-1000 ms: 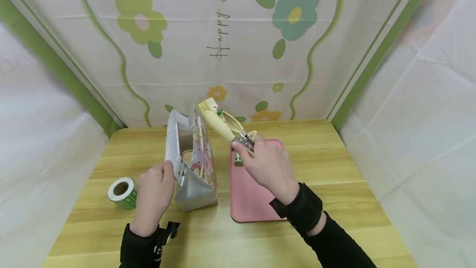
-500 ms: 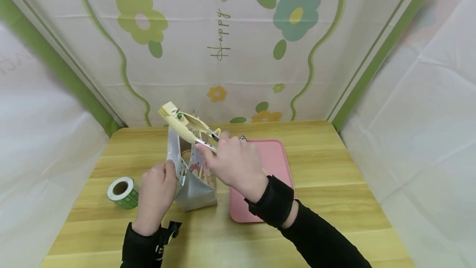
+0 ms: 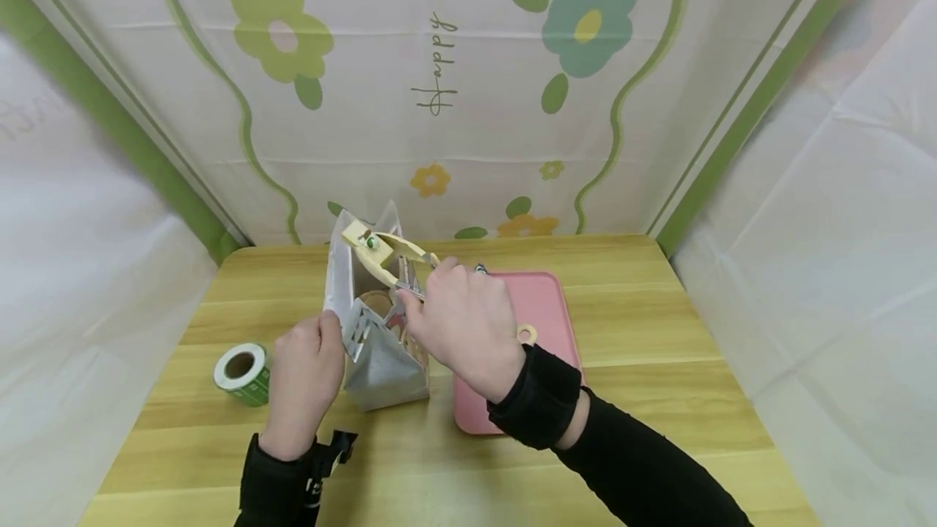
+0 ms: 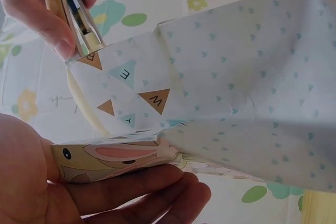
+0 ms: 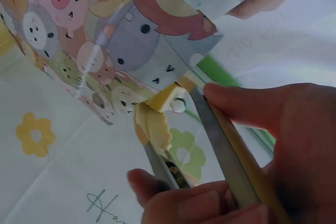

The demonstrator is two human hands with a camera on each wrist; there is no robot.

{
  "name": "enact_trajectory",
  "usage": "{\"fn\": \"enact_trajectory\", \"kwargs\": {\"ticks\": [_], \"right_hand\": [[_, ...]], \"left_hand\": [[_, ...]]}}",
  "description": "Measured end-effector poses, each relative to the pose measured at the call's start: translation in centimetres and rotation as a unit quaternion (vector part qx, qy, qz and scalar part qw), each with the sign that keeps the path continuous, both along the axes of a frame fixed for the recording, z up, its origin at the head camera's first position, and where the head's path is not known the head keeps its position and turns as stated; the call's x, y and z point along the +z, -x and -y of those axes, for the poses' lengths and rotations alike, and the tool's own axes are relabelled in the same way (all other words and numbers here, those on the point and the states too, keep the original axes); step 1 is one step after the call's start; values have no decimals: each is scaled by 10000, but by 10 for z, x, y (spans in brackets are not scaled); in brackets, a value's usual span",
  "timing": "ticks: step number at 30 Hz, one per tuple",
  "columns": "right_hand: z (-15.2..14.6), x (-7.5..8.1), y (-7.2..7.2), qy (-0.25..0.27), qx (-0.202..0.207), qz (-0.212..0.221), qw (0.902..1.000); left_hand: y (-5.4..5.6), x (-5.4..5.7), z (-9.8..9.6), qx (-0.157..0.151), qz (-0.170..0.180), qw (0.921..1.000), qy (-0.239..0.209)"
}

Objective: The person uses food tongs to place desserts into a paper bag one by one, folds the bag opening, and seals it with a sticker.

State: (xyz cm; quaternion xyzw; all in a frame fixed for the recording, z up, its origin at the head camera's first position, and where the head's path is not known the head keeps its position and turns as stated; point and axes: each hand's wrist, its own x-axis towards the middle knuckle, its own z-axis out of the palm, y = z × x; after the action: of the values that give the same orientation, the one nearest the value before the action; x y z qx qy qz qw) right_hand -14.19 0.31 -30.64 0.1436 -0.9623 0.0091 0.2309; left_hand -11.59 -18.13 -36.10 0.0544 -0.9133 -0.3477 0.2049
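My left hand [image 3: 303, 372] pinches the near left edge of an upright paper bag [image 3: 384, 376], silver-grey on its side and printed with cartoon animals. In the left wrist view its fingers lie curled along the bag's rim [image 4: 118, 163]. My right hand [image 3: 468, 332] grips pale yellow tongs with metal shanks [image 5: 223, 150]. Between the tong tips is a small yellow block like a cake slice [image 3: 369, 242], with a green bead and a white bit on it. The slice is over the bag's open mouth. Inside the bag shows a round brown top [image 3: 376, 302].
A pink tray [image 3: 545, 307] lies right of the bag, partly under my right hand. On it is a pale ring-shaped piece [image 3: 533, 338], and a small black-and-white thing [image 3: 481, 268] shows at its far edge. A green-and-white label roll [image 3: 252, 387] stands left.
My right hand has carried the tongs and slice left from above the tray to the bag, then lowered the slice toward its mouth. The left hand keeps its hold on the bag.
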Motion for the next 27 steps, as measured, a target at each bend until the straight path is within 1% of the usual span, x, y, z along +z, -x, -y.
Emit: {"fn": "enact_trajectory", "kwargs": {"ticks": [6, 13, 18, 23, 27], "right_hand": [[0, 6, -2, -198, 30, -142, 9997], [-3, 4, -1, -232, 54, -175, 9996], [-9, 3, 4, 49, -25, -109, 9999], [-19, 7, 8, 371, -58, -104, 9992], [-28, 7, 10, 541, -117, 4, 9985]], "left_hand": [[-1, 0, 0, -58, 24, 10000, -6], [-1, 1, 0, -122, 124, 9998, -9], [0, 0, 0, -140, 180, 9997, 55], [0, -1, 0, -137, 126, 9998, 70], [0, 1, -1, -122, 115, 9998, 76]]}}
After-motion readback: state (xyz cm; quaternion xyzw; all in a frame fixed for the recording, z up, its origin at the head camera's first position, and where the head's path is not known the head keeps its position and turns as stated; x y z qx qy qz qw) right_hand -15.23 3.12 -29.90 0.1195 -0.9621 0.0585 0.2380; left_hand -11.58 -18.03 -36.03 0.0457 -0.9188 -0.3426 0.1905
